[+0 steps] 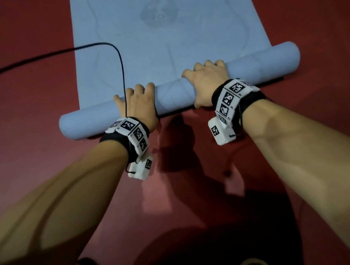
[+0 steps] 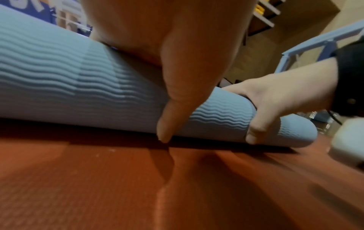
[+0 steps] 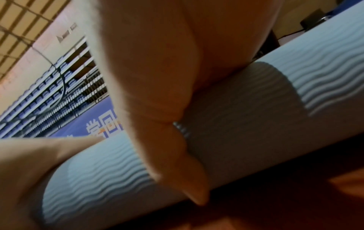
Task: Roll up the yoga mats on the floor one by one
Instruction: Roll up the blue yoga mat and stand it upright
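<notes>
Two hands on one roll. Left hand (image 1: 137, 103) curled over the top of the rolled part of the yoga mat (image 1: 174, 91), fingers hooked over its far side, thumb (image 2: 167, 124) down the near face with the tip at the red floor (image 1: 27, 88). Right hand (image 1: 207, 81) clamped the same way farther along the same roll, fingers over the crest, thumb (image 3: 189, 179) pressed down the near side. Hands apart from each other, left nearer the roll's left end, right about the middle.

One light blue mat in view, partly rolled: the tube lying slantwise across the floor, right end farther away than the left, wavy ribbed texture on its outer skin. Unrolled remainder stretched flat away from the roll, with one faint round print (image 1: 159, 13) near the far end.

Two wrist bands (image 1: 133, 134) with black-and-white square markers, one per wrist. One black cable (image 1: 98, 44) looping across the flat mat and over the left hand to the left wrist.
</notes>
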A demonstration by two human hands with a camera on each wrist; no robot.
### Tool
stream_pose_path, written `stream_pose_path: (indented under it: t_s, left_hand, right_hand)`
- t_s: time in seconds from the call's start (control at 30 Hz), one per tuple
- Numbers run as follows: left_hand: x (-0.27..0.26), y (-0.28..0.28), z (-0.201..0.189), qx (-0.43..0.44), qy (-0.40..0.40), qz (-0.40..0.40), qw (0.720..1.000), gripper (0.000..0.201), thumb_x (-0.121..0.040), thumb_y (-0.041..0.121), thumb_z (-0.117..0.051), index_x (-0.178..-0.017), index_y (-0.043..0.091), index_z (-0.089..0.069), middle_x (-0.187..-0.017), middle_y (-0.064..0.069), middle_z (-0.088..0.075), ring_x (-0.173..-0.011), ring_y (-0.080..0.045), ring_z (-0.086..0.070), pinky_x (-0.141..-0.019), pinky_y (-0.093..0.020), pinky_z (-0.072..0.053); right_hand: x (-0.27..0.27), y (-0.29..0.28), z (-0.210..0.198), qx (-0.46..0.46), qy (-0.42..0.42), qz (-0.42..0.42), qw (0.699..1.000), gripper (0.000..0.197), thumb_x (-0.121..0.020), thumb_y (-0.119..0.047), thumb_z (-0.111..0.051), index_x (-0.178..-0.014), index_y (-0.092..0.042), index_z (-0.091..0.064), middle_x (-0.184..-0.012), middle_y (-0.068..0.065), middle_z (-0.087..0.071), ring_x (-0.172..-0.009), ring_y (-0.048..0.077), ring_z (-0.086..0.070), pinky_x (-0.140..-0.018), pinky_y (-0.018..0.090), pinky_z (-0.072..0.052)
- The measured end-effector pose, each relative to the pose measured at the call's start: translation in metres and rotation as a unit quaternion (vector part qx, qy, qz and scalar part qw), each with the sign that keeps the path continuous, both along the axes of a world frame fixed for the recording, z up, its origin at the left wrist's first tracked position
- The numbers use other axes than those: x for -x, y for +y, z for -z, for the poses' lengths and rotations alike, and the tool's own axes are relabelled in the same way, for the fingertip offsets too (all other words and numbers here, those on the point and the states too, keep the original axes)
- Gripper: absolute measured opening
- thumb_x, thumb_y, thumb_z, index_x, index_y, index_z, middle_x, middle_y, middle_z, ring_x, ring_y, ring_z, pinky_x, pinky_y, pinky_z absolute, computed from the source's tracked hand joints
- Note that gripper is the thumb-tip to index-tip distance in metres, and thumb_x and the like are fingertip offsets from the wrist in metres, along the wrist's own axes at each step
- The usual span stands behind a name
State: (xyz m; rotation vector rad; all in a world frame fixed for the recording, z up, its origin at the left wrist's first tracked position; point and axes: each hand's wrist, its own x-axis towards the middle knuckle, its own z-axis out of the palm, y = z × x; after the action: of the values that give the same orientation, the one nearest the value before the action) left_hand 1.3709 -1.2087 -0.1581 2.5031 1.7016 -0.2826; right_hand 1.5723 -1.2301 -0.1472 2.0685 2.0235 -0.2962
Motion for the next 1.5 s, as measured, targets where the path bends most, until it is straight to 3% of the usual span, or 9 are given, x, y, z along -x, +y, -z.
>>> stream_pose_path:
  t_s: [0.27,0.5,0.83,0.97,1.1,1.2,1.3,1.4,1.5]
  left_hand:
    - [0.000,-0.016,-0.011,0.019,0.016,-0.004,1.000,0.069,-0.069,0.025,-0.079,-0.127,0.026,-0.043,-0.120,-0.002,-0.052,-0.117,-0.030,-0.044,-0.101,-0.061,-0.031]
    - [0.014,-0.060,-0.016,0.084,0.020,0.004,0.996,0.054,-0.078,0.030,-0.072,-0.123,0.027,-0.043,-0.119,-0.001,-0.052,-0.117,-0.030,-0.045,-0.098,-0.061,-0.033]
    - [0.018,-0.100,-0.025,0.212,0.060,0.022,0.975,0.064,-0.072,0.031,-0.076,-0.126,0.028,-0.042,-0.118,0.002,-0.052,-0.118,-0.027,-0.046,-0.100,-0.063,-0.038]
    - [0.016,-0.083,-0.025,0.250,0.069,0.016,0.966,0.074,-0.062,0.034,-0.087,-0.123,0.028,-0.045,-0.116,0.002,-0.054,-0.115,-0.026,-0.050,-0.098,-0.056,-0.042]
    - [0.006,-0.068,-0.025,0.266,0.125,-0.001,0.956,0.076,-0.034,0.049,-0.092,-0.092,0.035,-0.045,-0.094,0.009,-0.059,-0.087,-0.016,-0.060,-0.088,-0.042,-0.055]
    - [0.010,-0.065,-0.024,0.281,0.092,0.007,0.955,0.078,-0.050,0.047,-0.089,-0.116,0.035,-0.049,-0.109,0.006,-0.061,-0.104,-0.021,-0.060,-0.092,-0.047,-0.052]
    - [0.013,-0.069,-0.028,0.249,0.046,0.010,0.967,0.089,-0.059,0.047,-0.088,-0.135,0.033,-0.043,-0.129,0.001,-0.048,-0.122,-0.026,-0.046,-0.100,-0.055,-0.043]
    - [0.008,-0.084,-0.029,0.196,0.037,0.023,0.980,0.096,-0.058,0.056,-0.088,-0.137,0.031,-0.039,-0.129,0.000,-0.044,-0.123,-0.029,-0.043,-0.100,-0.058,-0.039]
    - [0.007,-0.081,-0.024,0.174,0.019,0.017,0.984,0.081,-0.063,0.051,-0.084,-0.130,0.032,-0.042,-0.125,0.001,-0.048,-0.121,-0.029,-0.046,-0.099,-0.059,-0.039]
  right_hand:
    - [0.008,-0.024,-0.006,-0.016,-0.007,0.005,1.000,0.073,-0.061,-0.036,-0.080,-0.126,-0.033,-0.046,-0.120,0.002,-0.055,-0.112,0.027,-0.050,-0.095,0.045,-0.033]
    - [0.013,-0.071,-0.013,0.044,0.015,-0.010,0.999,0.069,-0.062,-0.041,-0.079,-0.123,-0.032,-0.048,-0.115,0.001,-0.056,-0.107,0.026,-0.052,-0.092,0.045,-0.038]
    - [0.007,-0.111,-0.021,0.169,0.058,-0.022,0.984,0.074,-0.059,-0.042,-0.079,-0.126,-0.039,-0.046,-0.107,-0.005,-0.055,-0.103,0.022,-0.052,-0.091,0.045,-0.040]
    - [0.011,-0.123,-0.020,0.103,0.059,-0.019,0.993,0.087,-0.062,-0.041,-0.081,-0.138,-0.041,-0.039,-0.122,-0.004,-0.048,-0.114,0.022,-0.047,-0.106,0.049,-0.030]
    - [0.023,-0.134,-0.010,0.020,0.004,-0.027,0.999,0.087,-0.063,-0.039,-0.080,-0.140,-0.036,-0.039,-0.124,-0.003,-0.052,-0.115,0.024,-0.049,-0.108,0.050,-0.025]
    - [0.021,-0.123,-0.012,0.037,0.017,-0.024,0.999,0.071,-0.062,-0.041,-0.079,-0.125,-0.037,-0.046,-0.113,-0.004,-0.054,-0.107,0.022,-0.051,-0.096,0.044,-0.033]
    - [0.017,-0.107,-0.018,0.082,0.041,-0.024,0.996,0.071,-0.058,-0.042,-0.082,-0.120,-0.037,-0.048,-0.109,-0.002,-0.055,-0.104,0.023,-0.052,-0.090,0.044,-0.036]
    - [0.013,-0.084,-0.023,0.151,0.060,-0.025,0.986,0.074,-0.052,-0.040,-0.086,-0.116,-0.035,-0.050,-0.103,-0.002,-0.058,-0.100,0.024,-0.056,-0.085,0.043,-0.036]
    - [0.010,-0.070,-0.027,0.203,0.087,-0.025,0.975,0.079,-0.050,-0.043,-0.088,-0.118,-0.036,-0.049,-0.097,-0.007,-0.061,-0.094,0.022,-0.058,-0.081,0.040,-0.034]
